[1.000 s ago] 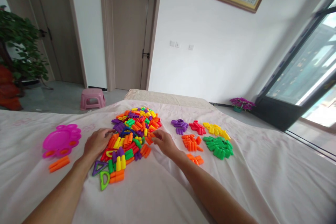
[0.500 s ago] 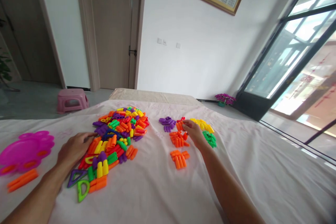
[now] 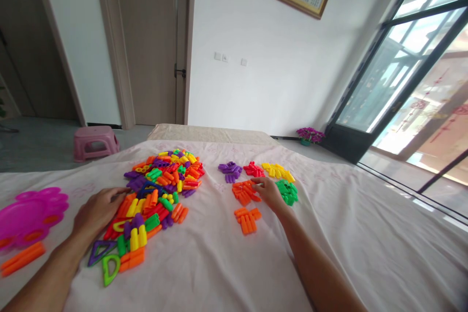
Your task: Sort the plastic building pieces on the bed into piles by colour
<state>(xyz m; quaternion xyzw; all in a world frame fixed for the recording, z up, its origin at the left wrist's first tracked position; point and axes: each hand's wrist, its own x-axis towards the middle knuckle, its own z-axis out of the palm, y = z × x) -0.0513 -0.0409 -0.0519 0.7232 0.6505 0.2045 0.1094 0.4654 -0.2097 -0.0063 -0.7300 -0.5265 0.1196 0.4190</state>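
Observation:
A large mixed pile of coloured plastic pieces lies left of centre on the cloth. My left hand rests at the pile's left edge, fingers bent; its fingertips are partly hidden, and what they may hold cannot be made out. My right hand is over the right end of an orange group, fingertips at its pieces. Around it lie a purple group, a red group, a yellow group and a green group. Nearer me is another orange group.
A pink plate-like tray lies at the far left, with orange pieces beside it. Beyond the white cloth are a pink stool on the left and purple flowers on the right.
My right hand has come down and nearer, and the orange piece at its fingertips is now among the orange group. The red group shows more fully. The view has shifted slightly.

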